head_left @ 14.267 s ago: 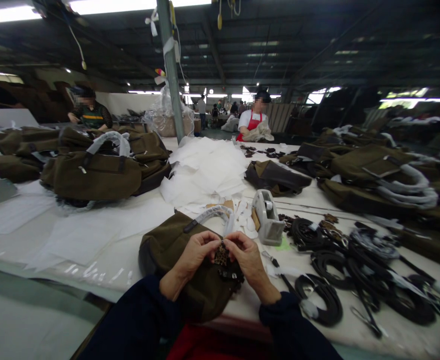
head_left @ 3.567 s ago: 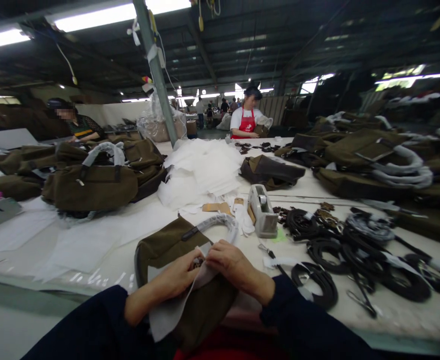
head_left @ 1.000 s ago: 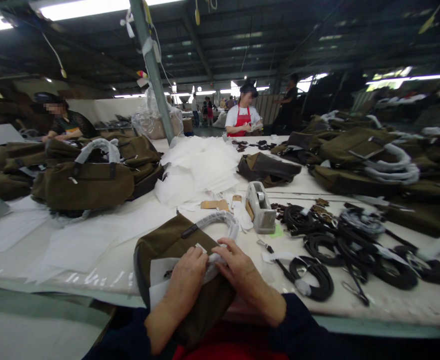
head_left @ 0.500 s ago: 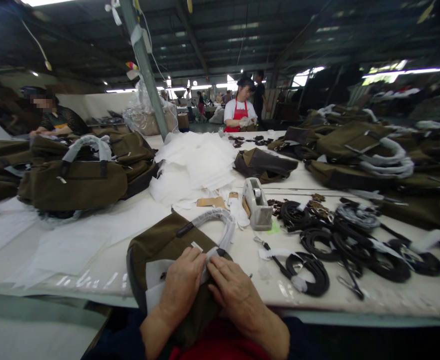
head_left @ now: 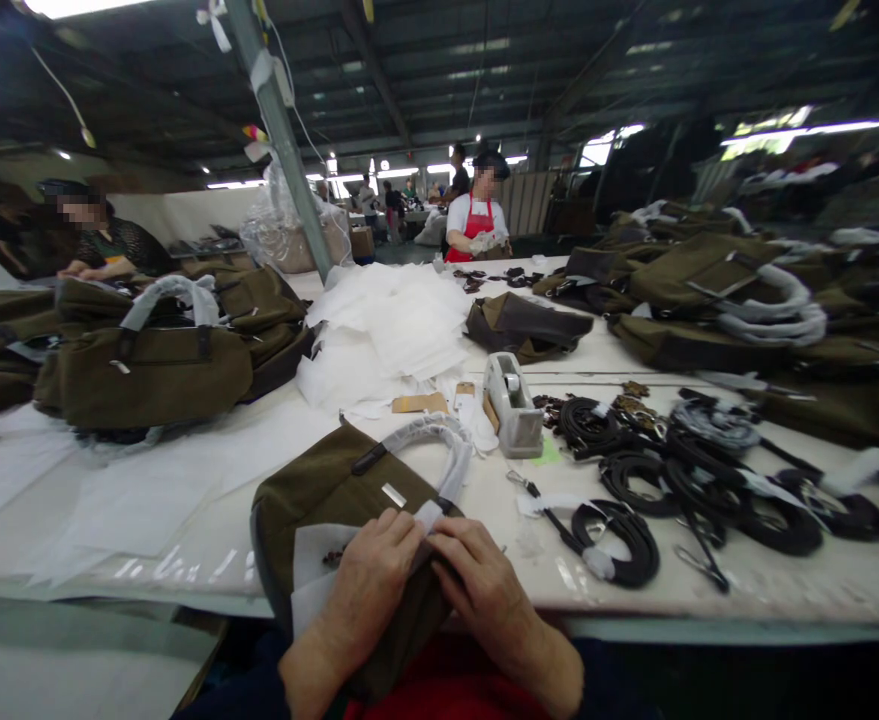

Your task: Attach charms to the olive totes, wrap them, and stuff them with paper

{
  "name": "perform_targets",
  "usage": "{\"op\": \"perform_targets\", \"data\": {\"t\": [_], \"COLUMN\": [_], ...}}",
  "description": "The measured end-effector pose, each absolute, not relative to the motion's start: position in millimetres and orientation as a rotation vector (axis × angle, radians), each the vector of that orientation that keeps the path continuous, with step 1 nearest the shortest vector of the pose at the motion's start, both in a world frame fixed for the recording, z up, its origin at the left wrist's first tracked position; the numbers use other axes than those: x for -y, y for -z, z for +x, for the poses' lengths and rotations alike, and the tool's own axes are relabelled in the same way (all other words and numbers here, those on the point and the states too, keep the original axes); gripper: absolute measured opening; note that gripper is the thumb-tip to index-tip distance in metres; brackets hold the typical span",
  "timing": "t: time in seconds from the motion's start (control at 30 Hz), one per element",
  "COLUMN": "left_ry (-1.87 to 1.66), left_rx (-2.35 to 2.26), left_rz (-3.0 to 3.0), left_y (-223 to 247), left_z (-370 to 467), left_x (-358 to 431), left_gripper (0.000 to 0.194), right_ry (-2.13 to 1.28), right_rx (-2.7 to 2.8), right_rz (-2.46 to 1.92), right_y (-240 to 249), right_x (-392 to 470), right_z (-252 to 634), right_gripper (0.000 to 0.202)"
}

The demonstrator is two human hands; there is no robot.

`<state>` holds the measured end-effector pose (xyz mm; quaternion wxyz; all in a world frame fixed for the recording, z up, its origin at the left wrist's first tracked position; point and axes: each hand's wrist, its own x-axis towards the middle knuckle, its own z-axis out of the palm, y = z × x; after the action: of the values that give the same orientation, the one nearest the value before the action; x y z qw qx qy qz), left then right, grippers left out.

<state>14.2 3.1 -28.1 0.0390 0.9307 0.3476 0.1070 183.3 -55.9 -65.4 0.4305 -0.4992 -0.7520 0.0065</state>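
An olive handbag (head_left: pixel 319 470) with dark trim lies tilted at the table's front edge, against my body. Its handle (head_left: pixel 450 440) is wrapped in whitish film and loops away from me. A sheet of white tissue paper (head_left: pixel 311 560) lies on the bag, partly under my left hand (head_left: pixel 375 560). The fingers of that hand are closed at a white wrapping strip (head_left: pixel 428 516) by the handle's near end. From the other side my right hand (head_left: pixel 476 570) pinches the same spot. Fingertips hide the exact grip. A small metal plate (head_left: pixel 393 494) shows on the bag.
A tape dispenser (head_left: pixel 514 410) stands beyond the bag, near coiled black straps (head_left: pixel 619 540) with metal clips. White sheets (head_left: pixel 386 320) are piled mid-table. More olive bags (head_left: pixel 154 370) are heaped left and right. A co-worker in a red apron (head_left: pixel 478 222) stands across; another person sits left.
Both hands have shifted slightly toward me and right along the bag. The metal plate and the white strip now show more. The bag has hardly moved.
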Motion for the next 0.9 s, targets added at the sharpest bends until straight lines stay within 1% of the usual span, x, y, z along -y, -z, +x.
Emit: {"op": "perform_targets", "data": {"t": [0.13, 0.33, 0.5, 0.73, 0.83, 0.9], "left_ry": [-0.285, -0.257, -0.237, -0.187, -0.195, -0.202], "left_rx": [-1.040, -1.061, -1.016, -1.024, -1.041, -1.042], "left_rz": [2.869, 2.887, 2.892, 2.898, 2.879, 2.884], "left_y": [27.4, 18.5, 17.1, 22.8, 23.3, 24.3], "left_z": [15.6, 15.5, 9.7, 8.8, 8.2, 7.5], "left_x": [-3.3, 4.6, 10.9, 2.7, 3.5, 4.1], "left_gripper": [0.015, 0.019, 0.023, 0.027, 0.032, 0.037], "right_ry": [0.123, 0.228, 0.250, 0.142, -0.025, -0.134], "right_rx": [1.888, 1.965, 2.002, 2.069, 2.057, 1.917], "right_rz": [-1.256, -1.230, -1.208, -1.223, -1.244, -1.307], "right_y": [70.6, 75.7, 72.0, 66.3, 46.6, 27.9], "right_x": [54.8, 49.6, 42.1, 39.6, 43.8, 39.2], "right_z": [180.0, 180.5, 183.9, 180.9, 197.1, 225.4], "right_gripper": [0.036, 0.034, 0.031, 0.035, 0.031, 0.027]}}
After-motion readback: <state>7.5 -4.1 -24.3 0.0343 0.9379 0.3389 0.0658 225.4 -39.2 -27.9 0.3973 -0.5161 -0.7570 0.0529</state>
